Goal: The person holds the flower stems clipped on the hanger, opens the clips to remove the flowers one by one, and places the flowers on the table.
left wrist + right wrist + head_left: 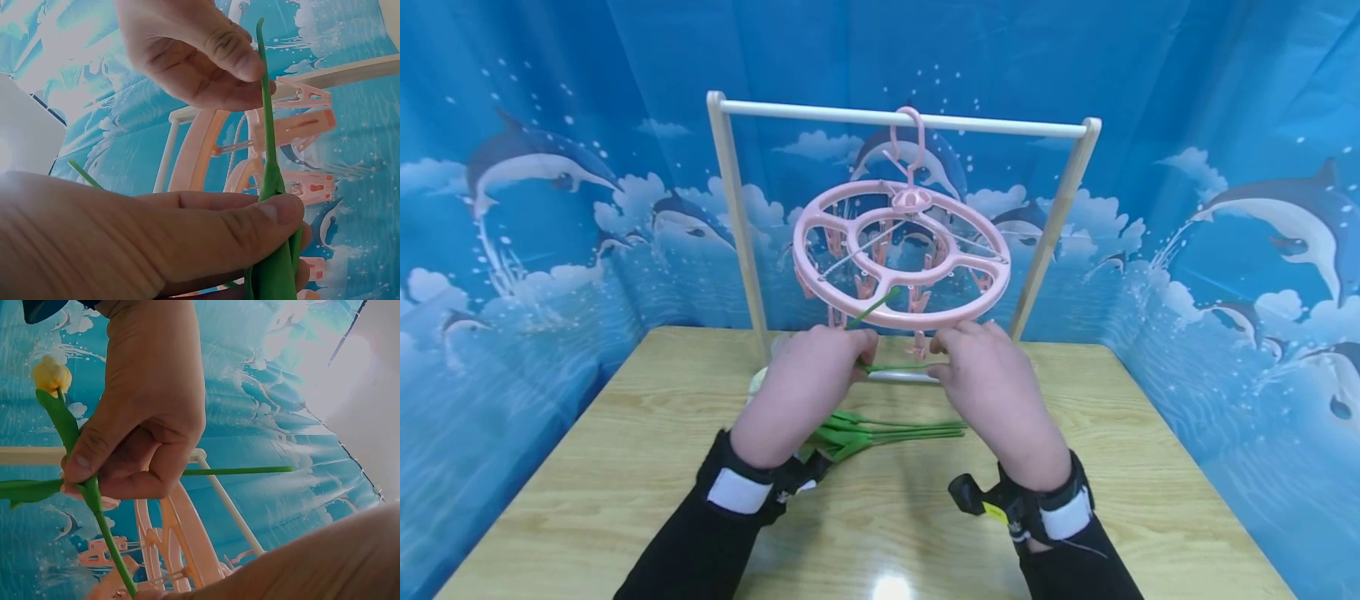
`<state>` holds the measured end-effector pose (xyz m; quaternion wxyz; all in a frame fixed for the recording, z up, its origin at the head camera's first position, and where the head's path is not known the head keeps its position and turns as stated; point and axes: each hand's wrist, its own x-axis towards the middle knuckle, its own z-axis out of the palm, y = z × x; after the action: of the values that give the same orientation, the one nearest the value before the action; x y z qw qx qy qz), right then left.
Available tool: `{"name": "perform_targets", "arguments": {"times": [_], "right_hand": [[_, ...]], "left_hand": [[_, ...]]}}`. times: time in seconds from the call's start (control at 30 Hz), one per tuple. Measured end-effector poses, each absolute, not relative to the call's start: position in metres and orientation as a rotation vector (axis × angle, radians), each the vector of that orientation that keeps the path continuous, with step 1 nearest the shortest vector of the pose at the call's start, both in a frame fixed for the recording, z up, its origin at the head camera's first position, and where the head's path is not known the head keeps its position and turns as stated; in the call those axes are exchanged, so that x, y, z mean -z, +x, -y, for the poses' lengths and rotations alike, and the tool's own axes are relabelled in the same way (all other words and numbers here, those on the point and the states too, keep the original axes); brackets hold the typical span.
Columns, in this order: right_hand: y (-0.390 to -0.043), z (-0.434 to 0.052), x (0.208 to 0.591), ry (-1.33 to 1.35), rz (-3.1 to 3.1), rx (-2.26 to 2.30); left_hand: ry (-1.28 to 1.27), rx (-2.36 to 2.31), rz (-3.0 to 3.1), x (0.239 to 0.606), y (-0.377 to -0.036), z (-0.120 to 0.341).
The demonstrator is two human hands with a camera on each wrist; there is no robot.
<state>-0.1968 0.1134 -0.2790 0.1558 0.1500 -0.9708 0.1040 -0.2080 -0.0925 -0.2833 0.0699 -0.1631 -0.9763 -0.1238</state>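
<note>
In the head view my left hand [808,375] is in front of the pink clip hanger [901,321]. Its thumb and fingers pinch an artificial tulip, whose yellow bloom [52,376] and green leaves show in the right wrist view. A second green stem [244,470] juts out behind that same hand. My right hand [988,367] faces it and pinches the tulip's stem [268,119] between thumb and fingertips, toward the stem's free end. Pink clips [919,296] dangle below the hanger's ring, just beyond both hands.
The hanger hooks over the white rod [820,112] of a wooden stand [741,225]. More green stems and leaves [880,433] lie on the wooden table [625,467], under the hands. Blue dolphin curtains [535,275] enclose the back and sides.
</note>
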Motion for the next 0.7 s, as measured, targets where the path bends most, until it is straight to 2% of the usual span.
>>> {"name": "perform_targets", "arguments": {"times": [0.7], "right_hand": [[-0.1999,-0.1128,0.2798,0.447,2.851,-0.250]], "left_hand": [[-0.481,0.236,2.850,0.2790,-0.2042,0.0948]]}}
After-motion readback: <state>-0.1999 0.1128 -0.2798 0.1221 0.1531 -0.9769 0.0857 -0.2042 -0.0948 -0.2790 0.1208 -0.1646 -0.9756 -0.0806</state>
